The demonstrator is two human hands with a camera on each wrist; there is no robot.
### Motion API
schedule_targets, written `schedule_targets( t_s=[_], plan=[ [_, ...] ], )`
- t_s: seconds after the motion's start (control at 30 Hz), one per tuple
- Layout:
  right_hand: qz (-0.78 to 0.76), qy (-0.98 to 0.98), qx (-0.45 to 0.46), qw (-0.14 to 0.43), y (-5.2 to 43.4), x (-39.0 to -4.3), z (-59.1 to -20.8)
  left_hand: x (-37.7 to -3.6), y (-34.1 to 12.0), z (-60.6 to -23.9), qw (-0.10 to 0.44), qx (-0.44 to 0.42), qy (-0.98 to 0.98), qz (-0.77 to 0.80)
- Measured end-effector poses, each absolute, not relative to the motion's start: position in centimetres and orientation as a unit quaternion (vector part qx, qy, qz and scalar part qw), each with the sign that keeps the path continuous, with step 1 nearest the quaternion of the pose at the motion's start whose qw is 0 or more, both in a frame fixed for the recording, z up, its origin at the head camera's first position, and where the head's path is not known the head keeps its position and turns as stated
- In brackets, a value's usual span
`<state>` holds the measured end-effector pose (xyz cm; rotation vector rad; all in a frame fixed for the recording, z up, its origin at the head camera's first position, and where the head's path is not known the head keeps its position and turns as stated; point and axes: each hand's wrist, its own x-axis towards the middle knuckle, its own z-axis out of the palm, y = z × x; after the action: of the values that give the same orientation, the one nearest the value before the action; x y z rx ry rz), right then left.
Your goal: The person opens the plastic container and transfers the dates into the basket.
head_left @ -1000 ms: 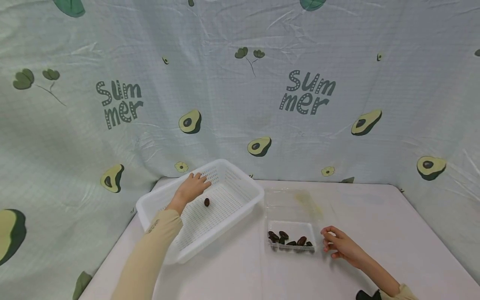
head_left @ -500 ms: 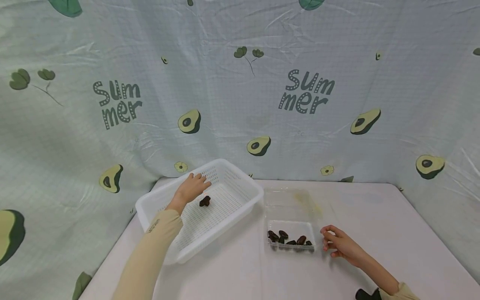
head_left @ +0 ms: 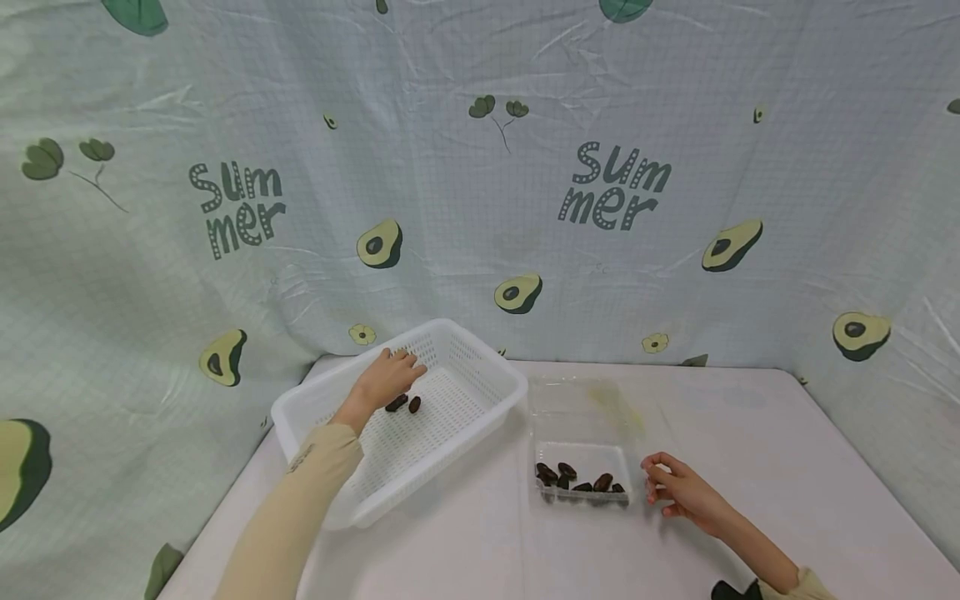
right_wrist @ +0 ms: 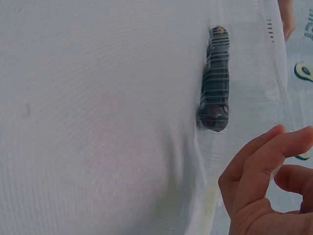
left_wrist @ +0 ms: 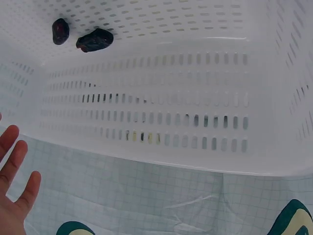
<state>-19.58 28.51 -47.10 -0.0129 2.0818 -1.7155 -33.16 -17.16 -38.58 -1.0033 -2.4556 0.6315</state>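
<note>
The left hand (head_left: 384, 377) is seen inside the white perforated basket (head_left: 480, 367), near its far left wall, with the fingers (left_wrist: 14, 159) released and holding nothing. Two dark dates (head_left: 403, 404) are seen lying loose on the basket floor just beside the hand, close to each other; whether they touch cannot be told. The rest of the basket floor toward the near right wall is left open, bounded by the raised slotted walls on all sides. The basket is set askew at the left of the counter (head_left: 750, 433), with its near corner reaching close to the counter's left edge and partly covered by the beige sleeve (head_left: 300, 508).

The right hand (head_left: 684, 492) is rested on the counter just beside the right edge of the clear plastic container (head_left: 592, 417), its fingers (right_wrist: 254, 166) loosely curled and grasping nothing. More dates (head_left: 577, 479) are gathered in the container's near part. A narrow strip of bare counter is left between basket and container; a wide bare stretch lies to the right, up to the avocado-print cloth (head_left: 480, 167) hung behind and at both sides.

The container's clear walls are hard to make out. In the right wrist view the dates are blurred behind ribbed plastic and cannot be counted. In the left wrist view only the fingertips are shown, the hand being cut off at the frame's edge
</note>
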Motion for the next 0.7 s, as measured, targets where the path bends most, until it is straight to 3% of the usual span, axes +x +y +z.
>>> schedule_targets(
  t_s=[0.7],
  plan=[
    [-0.625, 0.748, -0.011, 0.225, 28.8, -19.9, -47.1, -29.0, -10.8, -35.3, 0.288, -0.469, -0.828, 0.112]
  ],
)
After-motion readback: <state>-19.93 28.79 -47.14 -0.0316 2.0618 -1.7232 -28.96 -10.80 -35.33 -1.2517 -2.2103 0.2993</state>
